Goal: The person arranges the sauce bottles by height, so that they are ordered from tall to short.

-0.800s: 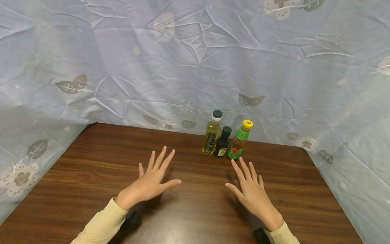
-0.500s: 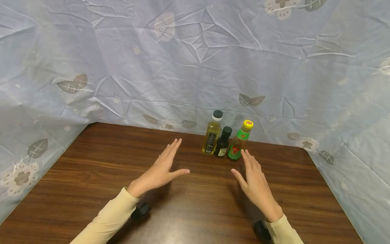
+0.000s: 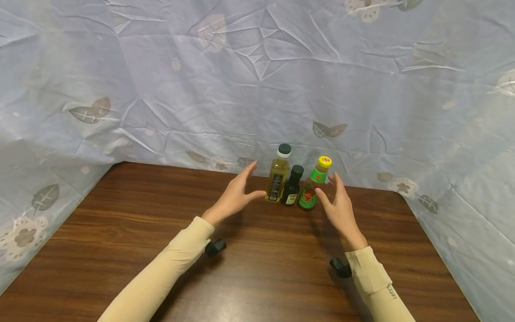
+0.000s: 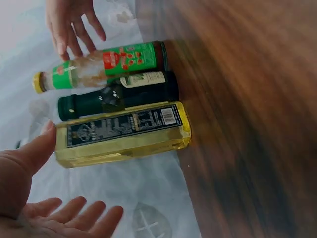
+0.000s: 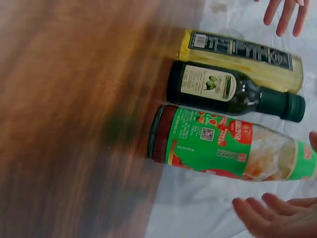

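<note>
Three bottles stand upright side by side near the table's back edge. On the left is a clear oil bottle [image 3: 277, 179] of yellow oil with a dark label and dark cap. A small dark green bottle [image 3: 293, 185] with a cream olive label is in the middle. To the right stands a sauce bottle [image 3: 313, 185] with a green label and yellow cap. My left hand [image 3: 233, 197] is beside the oil bottle, thumb and fingers spread apart. My right hand [image 3: 339, 208] is at the sauce bottle's right side, thumb in front of it, fingers partly behind.
The brown wooden table [image 3: 257, 268] extends in front of the bottles. A pale blue patterned cloth [image 3: 201, 89] hangs right behind and along both sides. Black wrist devices [image 3: 341, 267] sit under both sleeves.
Both hands have moved forward over the table to the bottles, the left one also rightward. Their spread fingers have drawn together, with thumbs held apart. The bottles have stayed in place.
</note>
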Available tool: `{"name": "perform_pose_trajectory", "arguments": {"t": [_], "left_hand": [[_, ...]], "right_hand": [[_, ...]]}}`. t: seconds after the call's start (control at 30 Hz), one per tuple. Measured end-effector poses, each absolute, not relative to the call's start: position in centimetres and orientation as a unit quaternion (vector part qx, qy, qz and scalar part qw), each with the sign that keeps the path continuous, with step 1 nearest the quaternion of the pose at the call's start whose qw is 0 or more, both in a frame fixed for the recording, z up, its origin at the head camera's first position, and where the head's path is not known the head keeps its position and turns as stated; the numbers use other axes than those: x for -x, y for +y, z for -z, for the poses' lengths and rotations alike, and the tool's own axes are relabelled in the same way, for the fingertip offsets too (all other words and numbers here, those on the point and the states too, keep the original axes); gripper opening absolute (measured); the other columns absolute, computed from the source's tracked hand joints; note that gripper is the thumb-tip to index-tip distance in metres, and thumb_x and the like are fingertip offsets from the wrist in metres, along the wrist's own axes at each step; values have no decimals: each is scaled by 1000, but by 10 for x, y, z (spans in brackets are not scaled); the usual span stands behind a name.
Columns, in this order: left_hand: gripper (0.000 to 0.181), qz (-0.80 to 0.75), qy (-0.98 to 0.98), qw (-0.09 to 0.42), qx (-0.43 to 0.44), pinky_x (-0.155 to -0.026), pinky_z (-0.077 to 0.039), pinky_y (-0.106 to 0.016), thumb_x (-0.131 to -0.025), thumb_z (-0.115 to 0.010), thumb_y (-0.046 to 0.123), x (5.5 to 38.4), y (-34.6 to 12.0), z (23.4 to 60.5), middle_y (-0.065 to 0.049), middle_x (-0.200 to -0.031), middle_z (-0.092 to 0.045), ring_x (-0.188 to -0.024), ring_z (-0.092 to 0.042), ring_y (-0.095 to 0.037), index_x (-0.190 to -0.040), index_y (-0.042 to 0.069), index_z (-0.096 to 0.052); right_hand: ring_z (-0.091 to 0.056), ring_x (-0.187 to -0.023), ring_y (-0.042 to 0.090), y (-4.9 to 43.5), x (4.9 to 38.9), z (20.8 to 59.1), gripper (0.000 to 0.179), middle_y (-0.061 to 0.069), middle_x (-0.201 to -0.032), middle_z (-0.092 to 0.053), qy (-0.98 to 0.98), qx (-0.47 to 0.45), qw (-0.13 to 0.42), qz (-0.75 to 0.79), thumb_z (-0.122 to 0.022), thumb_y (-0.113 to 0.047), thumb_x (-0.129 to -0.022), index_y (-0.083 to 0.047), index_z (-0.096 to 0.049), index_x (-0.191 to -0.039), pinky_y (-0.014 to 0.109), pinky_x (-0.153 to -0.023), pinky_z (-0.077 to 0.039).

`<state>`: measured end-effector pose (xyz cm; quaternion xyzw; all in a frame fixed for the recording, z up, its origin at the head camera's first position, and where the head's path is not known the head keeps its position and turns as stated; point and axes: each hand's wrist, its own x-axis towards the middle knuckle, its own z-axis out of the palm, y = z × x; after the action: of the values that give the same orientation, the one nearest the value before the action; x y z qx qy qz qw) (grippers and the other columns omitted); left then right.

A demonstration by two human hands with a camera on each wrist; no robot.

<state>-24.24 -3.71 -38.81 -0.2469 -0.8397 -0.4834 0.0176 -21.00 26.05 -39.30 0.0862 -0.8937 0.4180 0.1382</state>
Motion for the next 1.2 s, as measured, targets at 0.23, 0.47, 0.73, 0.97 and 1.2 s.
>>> {"name": "perform_pose_trajectory", "arguments": {"t": [0.23,0.47,0.73,0.97,1.2], "left_hand": [[83,504,-821,15,269,-114,-34,-43,-91,-73,23,273,-16,393,-14,-155,-34,-140,-36,-30,-155,6,-22],[80,511,-818,-11,264,-112,-38,-44,-92,-71,25,288,1,397,-13,-153,-36,-137,-40,-29,-155,12,-24],[70,540,-809,-20,233,-109,-42,-38,-94,-69,22,296,10,399,-17,-151,-39,-134,-43,-32,-152,8,-33],[65,554,-801,-23,227,-107,-43,-31,-94,-69,19,300,11,401,-18,-145,-45,-131,-47,-30,-148,3,-38],[65,553,-803,-24,222,-105,-45,-31,-92,-70,19,301,11,401,-20,-142,-48,-129,-49,-31,-147,1,-39]], "right_hand": [[-38,-135,44,258,230,395,79,26,-153,-29,-863,-88,113,-485,-58,-29,-101,-4,-9,-157,53,-110,-38],[-52,-120,39,254,239,404,68,24,-137,-50,-863,-55,145,-480,-65,-26,-98,-3,-29,-150,52,-100,-46],[-49,-127,41,251,241,405,62,25,-139,-48,-854,-52,148,-495,-67,-20,-96,1,-35,-146,49,-105,-45],[-50,-126,41,249,241,403,60,26,-137,-50,-862,-41,154,-482,-67,-18,-96,3,-37,-144,49,-104,-46],[-48,-128,42,249,242,405,59,26,-139,-48,-858,-41,148,-491,-66,-17,-96,3,-36,-144,49,-105,-44]]}}
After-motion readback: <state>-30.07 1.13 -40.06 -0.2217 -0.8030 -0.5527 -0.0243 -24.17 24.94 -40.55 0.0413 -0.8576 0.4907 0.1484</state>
